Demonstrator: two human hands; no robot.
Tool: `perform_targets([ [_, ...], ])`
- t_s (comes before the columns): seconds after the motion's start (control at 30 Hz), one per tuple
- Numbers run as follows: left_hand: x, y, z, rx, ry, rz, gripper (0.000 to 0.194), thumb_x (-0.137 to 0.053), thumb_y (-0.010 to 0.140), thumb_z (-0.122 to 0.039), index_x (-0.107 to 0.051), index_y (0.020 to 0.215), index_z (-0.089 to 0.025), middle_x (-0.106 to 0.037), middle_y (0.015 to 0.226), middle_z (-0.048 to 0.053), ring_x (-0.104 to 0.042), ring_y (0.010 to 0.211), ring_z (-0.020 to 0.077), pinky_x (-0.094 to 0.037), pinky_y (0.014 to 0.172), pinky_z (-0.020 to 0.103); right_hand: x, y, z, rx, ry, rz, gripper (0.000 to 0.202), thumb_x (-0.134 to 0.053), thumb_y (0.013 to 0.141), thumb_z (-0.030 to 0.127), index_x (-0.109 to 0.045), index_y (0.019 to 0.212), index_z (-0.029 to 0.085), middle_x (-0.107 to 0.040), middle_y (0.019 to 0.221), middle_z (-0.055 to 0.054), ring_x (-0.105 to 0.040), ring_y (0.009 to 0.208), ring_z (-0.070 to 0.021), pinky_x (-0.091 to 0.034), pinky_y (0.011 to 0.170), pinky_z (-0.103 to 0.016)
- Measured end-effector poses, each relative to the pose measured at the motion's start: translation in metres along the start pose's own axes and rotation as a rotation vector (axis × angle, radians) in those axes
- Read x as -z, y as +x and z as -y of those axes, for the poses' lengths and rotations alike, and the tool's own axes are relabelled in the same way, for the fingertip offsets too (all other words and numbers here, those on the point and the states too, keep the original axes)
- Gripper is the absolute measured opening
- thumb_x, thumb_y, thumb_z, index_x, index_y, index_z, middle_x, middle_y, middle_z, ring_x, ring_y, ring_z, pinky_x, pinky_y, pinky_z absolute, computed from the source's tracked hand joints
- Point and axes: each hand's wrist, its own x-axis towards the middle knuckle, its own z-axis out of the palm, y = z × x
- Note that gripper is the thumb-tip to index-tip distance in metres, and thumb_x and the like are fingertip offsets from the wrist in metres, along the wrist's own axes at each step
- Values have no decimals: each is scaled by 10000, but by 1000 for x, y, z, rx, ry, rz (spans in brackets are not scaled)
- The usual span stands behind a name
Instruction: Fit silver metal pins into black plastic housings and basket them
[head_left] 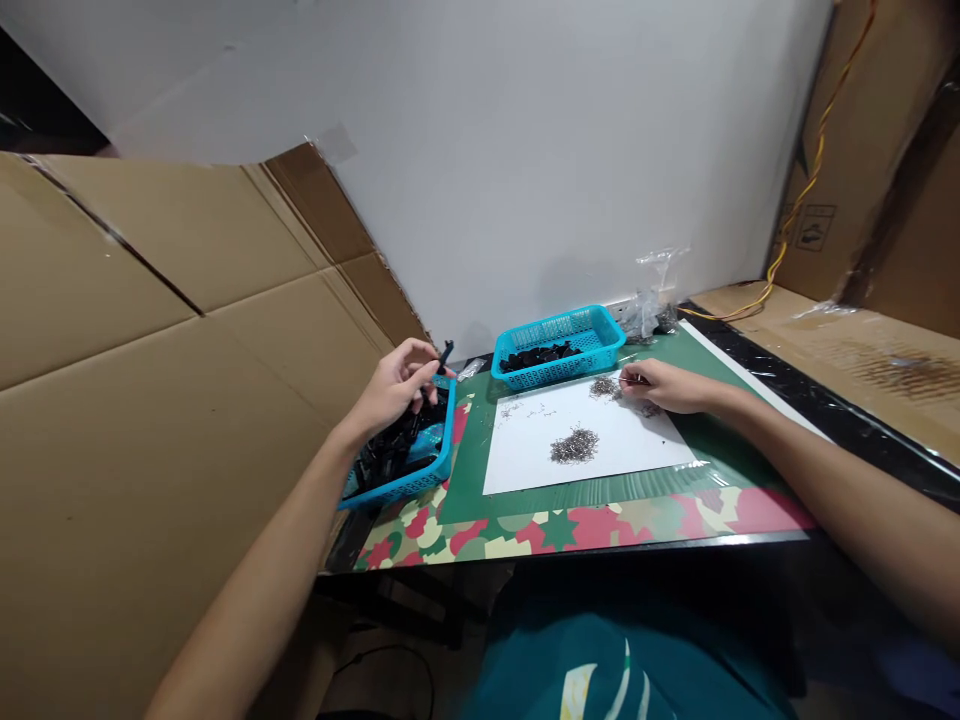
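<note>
My left hand point(406, 383) is closed round a small black part point(446, 353), above a blue basket point(448, 440) of black pieces. On the right, my right hand point(651, 386) has its fingers pinched together at a pile of tiny metal pieces point(603, 387); what they hold is too small to name. Both hands are well apart. A larger pile of tiny metal pieces point(574, 446) lies nearer the front of the white sheet point(517, 460), and a few loose ones are scattered at its back left.
A second blue basket point(559, 375) with black pieces stands behind the sheet. Clear plastic bags point(643, 316) lie beside it. A cardboard wall point(225, 400) rises on the left. A yellow cable point(810, 185) hangs at the right over cardboard.
</note>
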Motion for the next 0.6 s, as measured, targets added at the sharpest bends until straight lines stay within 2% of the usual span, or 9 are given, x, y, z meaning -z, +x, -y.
perform_targets([
  [0.07,-27,7,-10,-94,-68,-11,482,-737,898,-587,-486,1097,-227,-765,1040,75,-626,616,111,-416,433,193,3,0,4,38,43,-67,287,-596,936,481,-547,814,226,-590,762,-37,-496,685,-181,-401,626,-328],
  [0.13,-56,17,-19,-144,-152,46,464,-713,910,-581,-470,1101,-235,-750,1036,72,-615,623,109,-405,437,192,5,2,8,63,115,-123,303,-608,942,509,-564,839,227,-609,809,-49,-527,733,-192,-434,671,-340],
  [0.27,-115,41,-28,-156,-282,204,444,-696,924,-578,-442,1087,-253,-685,966,41,-607,630,118,-425,446,211,8,6,14,92,342,-178,307,-733,887,507,-605,876,227,-656,854,-54,-613,806,-209,-496,747,-360],
  [0.37,-153,56,-26,-173,-334,264,417,-714,903,-555,-458,1024,-249,-624,903,20,-595,629,128,-424,429,222,13,10,16,112,408,-197,343,-805,843,506,-677,944,204,-708,911,-56,-642,846,-207,-516,801,-363],
  [0.47,-181,63,-18,-162,-338,249,370,-738,871,-516,-526,989,-237,-589,853,9,-564,627,131,-427,425,224,18,12,18,153,435,-110,370,-811,859,529,-731,964,183,-750,929,-60,-661,881,-204,-529,840,-363],
  [0.6,-197,58,-7,-93,-391,238,329,-752,845,-493,-614,987,-230,-624,878,26,-557,599,136,-420,400,236,18,12,24,189,499,-76,346,-858,856,503,-759,942,183,-758,926,-57,-683,881,-189,-548,863,-366],
])
